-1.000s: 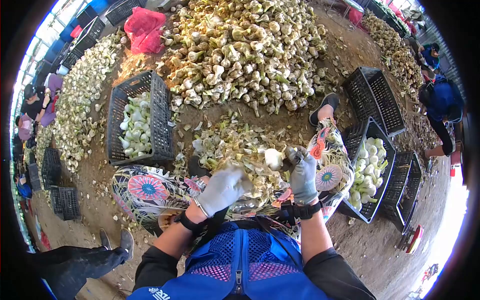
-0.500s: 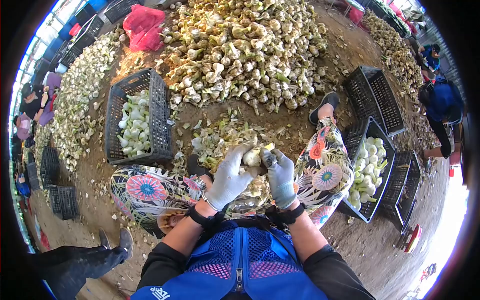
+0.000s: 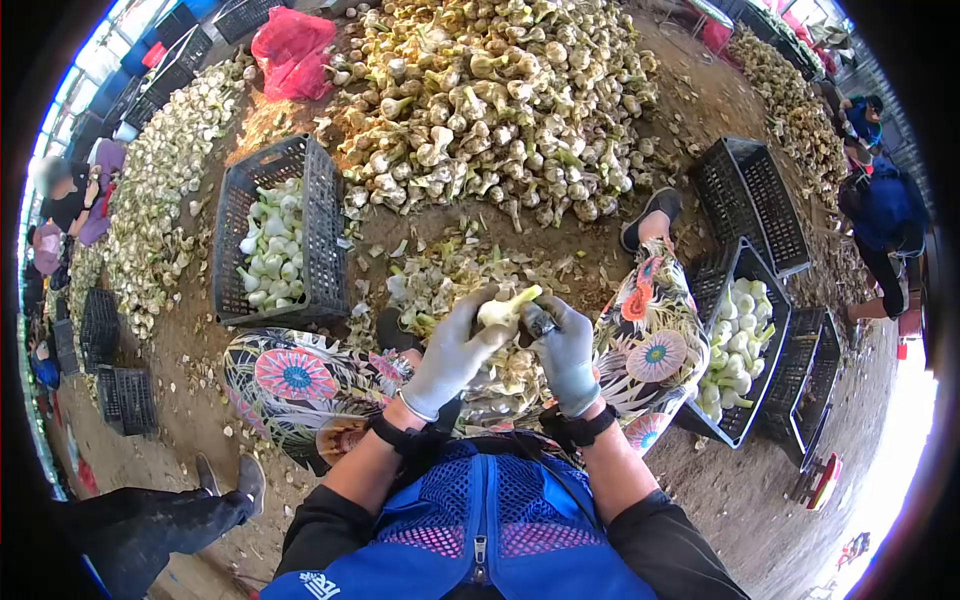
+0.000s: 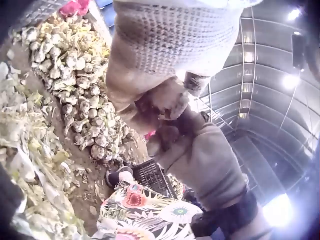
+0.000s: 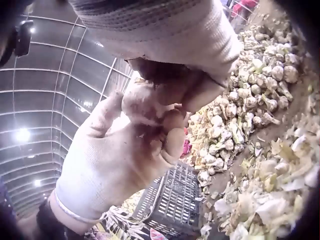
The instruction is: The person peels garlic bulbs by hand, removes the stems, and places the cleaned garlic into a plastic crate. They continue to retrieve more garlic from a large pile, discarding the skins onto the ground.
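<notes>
Both hands wear pale knit gloves with soiled fingers and meet over the heap of peelings between the knees. My left hand grips a whitish garlic bulb, its pale green stem pointing up and to the right. At the bulb's right side, my right hand pinches it with curled fingers; a dark patch shows by its thumb. In the right wrist view the bulb lies between the left hand's fingers, under the right hand. Fingers hide much of it in the left wrist view.
A large garlic pile lies ahead. Black crates of cleaned bulbs stand at left and right, with other crates beyond the right one. Loose skins cover the ground. People sit at both sides; a person's legs show lower left.
My left hand has moved up and right from below the peelings to grip the bulb. My right hand has shifted left with it, and the stem now points up and right.
</notes>
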`<state>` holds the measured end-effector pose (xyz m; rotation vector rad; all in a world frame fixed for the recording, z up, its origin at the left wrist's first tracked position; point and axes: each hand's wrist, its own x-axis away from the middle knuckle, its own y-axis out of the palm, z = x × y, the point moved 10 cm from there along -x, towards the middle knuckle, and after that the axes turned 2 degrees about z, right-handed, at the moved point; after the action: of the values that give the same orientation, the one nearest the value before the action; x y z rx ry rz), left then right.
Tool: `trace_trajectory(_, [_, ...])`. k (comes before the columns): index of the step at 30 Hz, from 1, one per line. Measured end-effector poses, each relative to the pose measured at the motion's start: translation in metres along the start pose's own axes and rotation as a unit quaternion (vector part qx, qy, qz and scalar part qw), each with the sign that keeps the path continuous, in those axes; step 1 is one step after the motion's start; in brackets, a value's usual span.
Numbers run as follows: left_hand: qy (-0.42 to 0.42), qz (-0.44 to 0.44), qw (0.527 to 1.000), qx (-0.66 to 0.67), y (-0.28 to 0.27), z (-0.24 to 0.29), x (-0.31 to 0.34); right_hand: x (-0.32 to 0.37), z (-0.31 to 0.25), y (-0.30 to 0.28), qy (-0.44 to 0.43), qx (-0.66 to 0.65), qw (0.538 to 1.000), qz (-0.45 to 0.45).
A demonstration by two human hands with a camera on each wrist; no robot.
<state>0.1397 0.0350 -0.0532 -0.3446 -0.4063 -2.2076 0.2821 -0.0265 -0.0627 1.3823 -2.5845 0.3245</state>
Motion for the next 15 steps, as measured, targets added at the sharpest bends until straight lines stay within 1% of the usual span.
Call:
trace_trajectory(1, [0.0, 0.001, 1.0, 0.001, -0.002, -0.002, 0.0, 0.002, 0.001, 0.001, 0.029, -0.018, 0.999, -0.001])
trace_trajectory(2, [0.03, -0.009, 0.999, 0.011, -0.002, 0.001, 0.0, 0.002, 0.0, 0.001, 0.029, -0.018, 0.999, -0.003])
trace_trajectory(3, [0.059, -0.019, 0.998, 0.022, -0.001, 0.003, 0.0, 0.004, -0.004, 0.001, 0.011, -0.016, 1.0, -0.018])
trace_trajectory(4, [0.058, -0.019, 0.998, 0.023, -0.003, -0.003, -0.001, 0.005, -0.008, 0.002, -0.006, -0.015, 0.999, -0.033])
trace_trajectory(5, [0.039, -0.024, 0.997, 0.066, -0.002, -0.009, -0.003, 0.006, -0.009, 0.001, -0.005, -0.015, 0.999, -0.032])
trace_trajectory(6, [0.021, -0.03, 0.993, 0.108, -0.001, -0.014, -0.004, 0.005, -0.008, 0.001, 0.014, -0.006, 0.999, -0.038])
trace_trajectory(7, [0.021, -0.03, 0.993, 0.108, -0.003, -0.015, -0.004, 0.005, -0.006, 0.002, 0.033, 0.003, 0.999, -0.043])
trace_trajectory(8, [0.02, -0.03, 0.998, 0.06, -0.003, -0.009, -0.002, 0.003, -0.005, 0.004, 0.033, 0.003, 0.999, -0.043])
trace_trajectory(9, [0.019, -0.03, 0.999, 0.012, -0.003, -0.007, -0.002, 0.001, -0.005, 0.008, 0.029, -0.059, 0.996, -0.052])
trace_trajectory(10, [0.019, -0.03, 0.999, 0.012, -0.001, -0.008, -0.001, 0.0, -0.007, 0.012, 0.025, -0.121, 0.99, -0.062])
trace_trajectory(12, [0.039, -0.01, 0.994, 0.104, 0.0, -0.008, -0.001, 0.001, -0.01, 0.013, 0.029, -0.109, 0.99, -0.08])
trace_trajectory(13, [0.039, -0.009, 0.994, 0.103, -0.004, -0.011, -0.001, 0.002, -0.01, 0.014, 0.033, -0.098, 0.99, -0.098])
trace_trajectory(14, [-0.02, -0.042, 0.979, 0.197, -0.003, -0.022, 0.0, -0.001, -0.001, 0.01, 0.034, -0.099, 0.99, -0.098])
trace_trajectory(15, [-0.078, -0.074, 0.951, 0.289, 0.002, -0.031, 0.003, -0.004, 0.001, 0.011, -0.032, -0.014, 0.992, -0.122])
